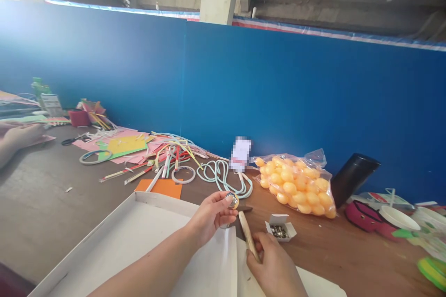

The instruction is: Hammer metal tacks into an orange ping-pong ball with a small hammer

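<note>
Pinched in the fingers of my left hand point(214, 213) is a small round shiny disc point(232, 200), silver with a gold rim, resembling a bottle cap. This hand is raised over the right side of a shallow white box lid point(167, 241). My right hand point(273, 262) grips a pale wooden stick point(247, 232), whose upper end points toward the disc without clearly touching it. A dark pointed piece point(245, 208) shows just beyond the stick; whether they are joined I cannot tell. Right of the stick stands a small open white box point(280, 228) with tiny shiny metal pieces inside.
Behind lie a bag of orange balls point(296, 185), a black tumbler point(355, 178), coiled pale blue cord point(223, 178), a tape roll point(183, 175) and coloured paper point(125, 145). A magenta pouch point(365, 218) is at right. Another person's hand point(24, 134) is far left. A blue partition point(278, 88) backs the table.
</note>
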`<control>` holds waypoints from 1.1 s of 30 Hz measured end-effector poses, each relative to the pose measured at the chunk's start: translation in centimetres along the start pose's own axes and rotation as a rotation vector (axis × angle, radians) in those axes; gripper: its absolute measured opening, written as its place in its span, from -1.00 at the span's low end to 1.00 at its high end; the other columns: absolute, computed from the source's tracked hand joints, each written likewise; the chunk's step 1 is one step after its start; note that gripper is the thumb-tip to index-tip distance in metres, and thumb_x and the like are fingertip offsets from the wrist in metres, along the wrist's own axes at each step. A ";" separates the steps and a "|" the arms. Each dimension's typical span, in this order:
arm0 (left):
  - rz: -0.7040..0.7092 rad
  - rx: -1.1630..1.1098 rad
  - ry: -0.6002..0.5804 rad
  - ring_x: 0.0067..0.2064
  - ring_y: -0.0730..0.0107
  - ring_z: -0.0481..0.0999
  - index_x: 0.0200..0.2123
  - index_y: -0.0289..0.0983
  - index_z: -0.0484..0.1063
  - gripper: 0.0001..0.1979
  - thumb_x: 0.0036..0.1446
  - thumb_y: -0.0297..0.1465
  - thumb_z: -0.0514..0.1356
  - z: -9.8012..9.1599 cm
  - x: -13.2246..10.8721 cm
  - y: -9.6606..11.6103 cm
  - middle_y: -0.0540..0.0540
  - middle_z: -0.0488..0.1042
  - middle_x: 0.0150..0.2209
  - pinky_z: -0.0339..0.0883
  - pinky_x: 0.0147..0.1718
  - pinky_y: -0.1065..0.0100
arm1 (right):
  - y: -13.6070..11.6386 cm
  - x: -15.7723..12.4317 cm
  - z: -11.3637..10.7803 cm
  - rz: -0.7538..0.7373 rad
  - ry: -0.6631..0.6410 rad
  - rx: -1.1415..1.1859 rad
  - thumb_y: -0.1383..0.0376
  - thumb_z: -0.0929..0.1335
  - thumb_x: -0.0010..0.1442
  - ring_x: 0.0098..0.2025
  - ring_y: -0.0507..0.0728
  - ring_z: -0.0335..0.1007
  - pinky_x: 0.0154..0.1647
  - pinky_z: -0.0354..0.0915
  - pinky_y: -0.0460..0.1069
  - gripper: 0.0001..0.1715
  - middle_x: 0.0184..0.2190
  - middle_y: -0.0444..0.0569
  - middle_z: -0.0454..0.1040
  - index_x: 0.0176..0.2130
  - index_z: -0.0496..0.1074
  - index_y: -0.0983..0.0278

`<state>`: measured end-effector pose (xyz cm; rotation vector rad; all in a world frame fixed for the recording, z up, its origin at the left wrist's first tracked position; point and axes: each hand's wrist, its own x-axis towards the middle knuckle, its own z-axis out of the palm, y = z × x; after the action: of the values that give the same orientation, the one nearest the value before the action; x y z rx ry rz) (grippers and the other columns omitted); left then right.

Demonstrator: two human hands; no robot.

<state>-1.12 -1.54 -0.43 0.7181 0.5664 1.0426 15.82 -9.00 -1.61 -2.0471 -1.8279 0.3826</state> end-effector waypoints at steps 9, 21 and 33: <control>0.000 0.036 0.027 -0.37 0.50 0.51 -0.21 -0.30 0.40 -0.75 0.02 -0.34 0.25 -0.2 -0.3 0.3 -0.13 0.48 -0.22 0.43 -0.43 0.52 | -0.4 -0.2 -1.5 0.147 0.002 0.735 0.15 0.21 0.14 -0.75 0.00 0.22 -0.72 0.13 -0.10 -0.68 -0.64 -0.18 0.33 -0.21 0.38 0.29; 0.060 -0.003 0.134 -0.35 0.47 0.53 -0.29 -0.32 0.42 -0.80 -0.01 -0.37 0.28 -0.4 0.3 0.1 -0.08 0.49 -0.35 0.44 -0.34 0.50 | -1.6 -2.0 -2.9 -0.006 -0.116 1.158 0.01 0.27 0.13 -0.78 -0.11 0.04 -0.77 -0.03 -0.17 -0.52 -0.66 -0.20 0.30 -0.16 0.36 0.35; 0.072 -0.004 0.150 -0.36 0.47 0.53 -0.27 -0.31 0.41 -0.79 -0.01 -0.38 0.28 -0.2 0.1 0.2 -0.07 0.48 -0.37 0.44 -0.36 0.49 | -1.2 -1.5 -2.9 0.014 -0.099 1.340 0.07 0.40 0.02 -0.71 -0.10 0.03 -0.70 -0.01 -0.18 -0.51 -0.68 -0.27 0.18 -0.13 0.35 0.31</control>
<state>-1.33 -1.32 -0.36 0.6646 0.6711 1.1710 15.82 -10.68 1.41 -1.0627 -1.0047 1.2778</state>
